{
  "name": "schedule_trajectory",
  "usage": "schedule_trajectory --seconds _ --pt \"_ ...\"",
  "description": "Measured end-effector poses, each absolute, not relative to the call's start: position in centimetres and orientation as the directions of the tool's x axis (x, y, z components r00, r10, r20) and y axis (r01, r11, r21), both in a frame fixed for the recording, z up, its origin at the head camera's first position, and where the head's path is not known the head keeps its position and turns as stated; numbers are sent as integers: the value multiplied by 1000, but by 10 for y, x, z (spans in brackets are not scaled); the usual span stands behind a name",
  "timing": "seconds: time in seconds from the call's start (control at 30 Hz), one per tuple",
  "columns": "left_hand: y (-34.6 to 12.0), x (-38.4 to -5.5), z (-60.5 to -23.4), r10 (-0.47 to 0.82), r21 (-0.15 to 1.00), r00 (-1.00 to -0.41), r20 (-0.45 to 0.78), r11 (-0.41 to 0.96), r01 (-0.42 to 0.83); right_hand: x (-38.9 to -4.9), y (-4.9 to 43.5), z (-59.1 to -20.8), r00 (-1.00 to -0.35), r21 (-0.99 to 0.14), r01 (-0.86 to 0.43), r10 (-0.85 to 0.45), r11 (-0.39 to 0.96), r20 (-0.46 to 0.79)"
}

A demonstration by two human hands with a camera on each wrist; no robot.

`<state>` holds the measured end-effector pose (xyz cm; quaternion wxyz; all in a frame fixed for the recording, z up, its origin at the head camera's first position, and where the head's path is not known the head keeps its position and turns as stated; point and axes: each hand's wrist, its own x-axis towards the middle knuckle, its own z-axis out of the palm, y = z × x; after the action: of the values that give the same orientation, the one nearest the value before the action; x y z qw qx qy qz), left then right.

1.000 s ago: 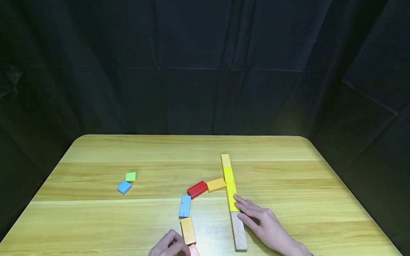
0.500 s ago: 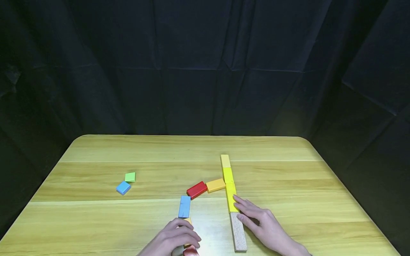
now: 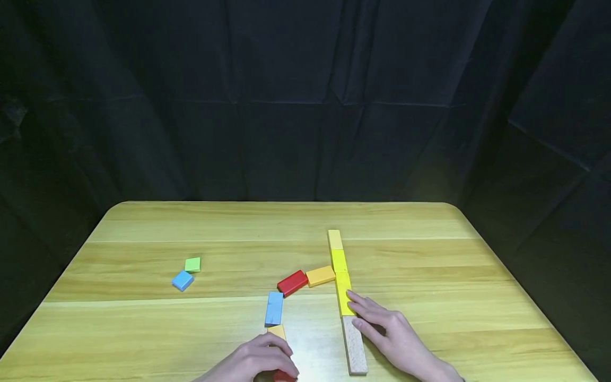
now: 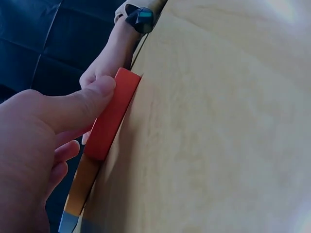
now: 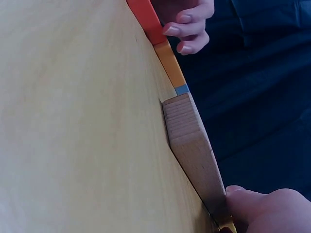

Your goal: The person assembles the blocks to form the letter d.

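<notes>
At the front of the table, my left hand (image 3: 253, 359) pinches a red block (image 4: 114, 114), thumb on one side and fingers reaching over the other. The block lies end to end with a light orange block (image 3: 277, 332), partly hidden under the hand. Beyond it come a blue block (image 3: 274, 309), a dark red block (image 3: 293, 283) and an orange block (image 3: 320, 276), forming a curve. My right hand (image 3: 396, 335) rests with extended fingers against a long yellow block (image 3: 343, 294) and a speckled whitish block (image 3: 354, 345), parts of a straight row.
The straight row continues away with a short yellow block (image 3: 339, 260) and a pale yellow block (image 3: 335, 239). Apart on the left lie a small green block (image 3: 193, 265) and a small blue block (image 3: 183, 280). A dark curtain (image 3: 286, 106) hangs behind the wooden table (image 3: 143, 223).
My left hand, earlier low beside the near block with curled fingers, has reached over the light orange and red blocks, then shifted slightly nearer. My right hand has stayed put.
</notes>
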<state>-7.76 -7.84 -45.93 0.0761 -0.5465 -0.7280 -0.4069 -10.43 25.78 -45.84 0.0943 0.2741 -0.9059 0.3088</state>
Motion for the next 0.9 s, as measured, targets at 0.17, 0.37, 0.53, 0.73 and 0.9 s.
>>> schedule_trajectory --seconds 0.17,0.37,0.53,0.73,0.9 --pt "-72 -77 -462 707 464 -388 591 95 881 -104 257 -457 -827 -512 -562 -439 650 351" --pt "-67 -79 -463 694 405 -362 622 110 908 -103 257 -456 -821 -509 -571 -441 644 364" --pt "-68 -80 -464 705 387 -357 613 126 914 -104 257 -457 -824 -508 -567 -439 648 359" --pt "-66 -80 -466 693 364 -364 621 156 918 -105 257 -458 -827 -511 -562 -436 651 355" --pt "-66 -80 -467 685 348 -373 626 182 919 -105 257 -458 -825 -514 -565 -437 645 359"
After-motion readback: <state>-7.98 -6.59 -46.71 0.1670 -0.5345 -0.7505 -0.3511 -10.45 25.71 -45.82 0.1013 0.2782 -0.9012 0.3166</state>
